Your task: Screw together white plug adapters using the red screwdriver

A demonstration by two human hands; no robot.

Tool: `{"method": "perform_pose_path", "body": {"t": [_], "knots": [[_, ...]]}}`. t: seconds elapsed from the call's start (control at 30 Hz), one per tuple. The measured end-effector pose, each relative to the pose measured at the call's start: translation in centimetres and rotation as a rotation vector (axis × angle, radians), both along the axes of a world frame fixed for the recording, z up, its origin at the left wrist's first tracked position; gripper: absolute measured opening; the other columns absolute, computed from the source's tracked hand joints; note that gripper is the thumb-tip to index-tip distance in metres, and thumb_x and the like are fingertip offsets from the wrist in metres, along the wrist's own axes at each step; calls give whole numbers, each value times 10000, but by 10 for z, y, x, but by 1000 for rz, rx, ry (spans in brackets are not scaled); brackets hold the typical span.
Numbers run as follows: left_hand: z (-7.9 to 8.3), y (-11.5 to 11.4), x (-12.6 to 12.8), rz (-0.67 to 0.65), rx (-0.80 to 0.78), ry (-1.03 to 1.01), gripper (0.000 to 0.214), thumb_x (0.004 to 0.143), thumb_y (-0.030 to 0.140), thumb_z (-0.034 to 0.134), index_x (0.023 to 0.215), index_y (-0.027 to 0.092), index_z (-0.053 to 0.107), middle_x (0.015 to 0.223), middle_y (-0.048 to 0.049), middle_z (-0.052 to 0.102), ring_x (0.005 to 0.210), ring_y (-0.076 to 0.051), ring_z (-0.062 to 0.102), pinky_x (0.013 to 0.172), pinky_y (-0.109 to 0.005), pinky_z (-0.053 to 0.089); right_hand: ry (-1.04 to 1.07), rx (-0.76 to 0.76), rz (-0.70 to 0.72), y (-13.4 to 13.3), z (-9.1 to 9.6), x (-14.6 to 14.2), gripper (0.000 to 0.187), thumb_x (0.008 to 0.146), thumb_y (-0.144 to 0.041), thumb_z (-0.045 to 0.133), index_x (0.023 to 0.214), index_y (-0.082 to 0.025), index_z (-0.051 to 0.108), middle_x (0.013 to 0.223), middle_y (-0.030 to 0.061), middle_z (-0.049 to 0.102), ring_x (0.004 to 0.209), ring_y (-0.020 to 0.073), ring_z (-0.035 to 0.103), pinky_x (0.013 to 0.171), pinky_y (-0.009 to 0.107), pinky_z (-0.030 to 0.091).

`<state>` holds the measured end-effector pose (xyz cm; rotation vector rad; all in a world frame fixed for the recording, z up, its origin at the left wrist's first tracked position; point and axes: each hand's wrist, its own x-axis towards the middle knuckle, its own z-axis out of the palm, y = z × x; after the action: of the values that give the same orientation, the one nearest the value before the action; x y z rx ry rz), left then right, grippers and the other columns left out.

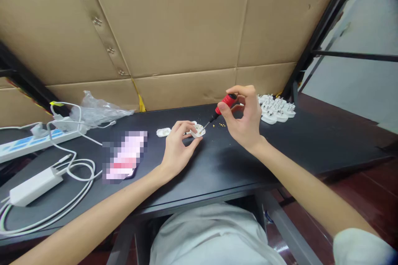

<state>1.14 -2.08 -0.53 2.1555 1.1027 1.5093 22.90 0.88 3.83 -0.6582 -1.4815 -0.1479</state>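
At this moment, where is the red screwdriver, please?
In the head view, the red screwdriver is just right of centre, in the right hand, its tip at the white plastic part in the left hand.

Wearer's body: left hand (pixel 180 144) and right hand (pixel 245 120) both bare, fingers slender. Left forearm (pixel 102 211) uncovered out to the frame edge at 7 o'clock; any sleeve on that side out of frame. Right forearm (pixel 304 186) uncovered up to a loose off-white sleeve (pixel 360 246) at 4 o'clock, plain, edge softly rounded. At 6 o'clock, pale grey-white lap cloth (pixel 214 236), plain, with soft creases; shirt or trousers, cannot tell. Cloth match with sleeve: unclear.
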Motion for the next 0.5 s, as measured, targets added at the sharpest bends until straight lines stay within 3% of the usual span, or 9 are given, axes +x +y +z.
{"method": "perform_pose_path", "body": {"t": [0.27, 0.37, 0.5], "knots": [[-2, 1, -1, 6, 22, 18, 151, 942, 187, 827, 979, 238, 690, 1181, -63, 717, 1158, -237, 764, 921, -403, 747, -18, 17, 2, 0, 1, 2, 258, 1139, -358, 540, 1345, -282, 675, 1407, 123, 722, 1046, 224, 777, 651, 307, 679], [-3, 2, -1, -3, 10, -1, 152, 938, 184, 829, 975, 237, 692, 1181, -63, 709, 1169, -236, 758, 936, -402, 745, -8, 11, 3, 0, 1, 1, 235, 1130, -348, 560, 1336, -286, 656, 1270, 96, 781, 1017, 219, 788, 649, 297, 669], [-2, 1, -1, -9, -2, -4, 142, 947, 203, 827, 982, 237, 694, 1183, -63, 711, 1179, -242, 754, 941, -420, 746, 33, -7, 0, 0, 1, -1, 213, 1072, -396, 699, 1245, -300, 620, 1099, 38, 695, 820, 161, 728, 534, 257, 585]]}}
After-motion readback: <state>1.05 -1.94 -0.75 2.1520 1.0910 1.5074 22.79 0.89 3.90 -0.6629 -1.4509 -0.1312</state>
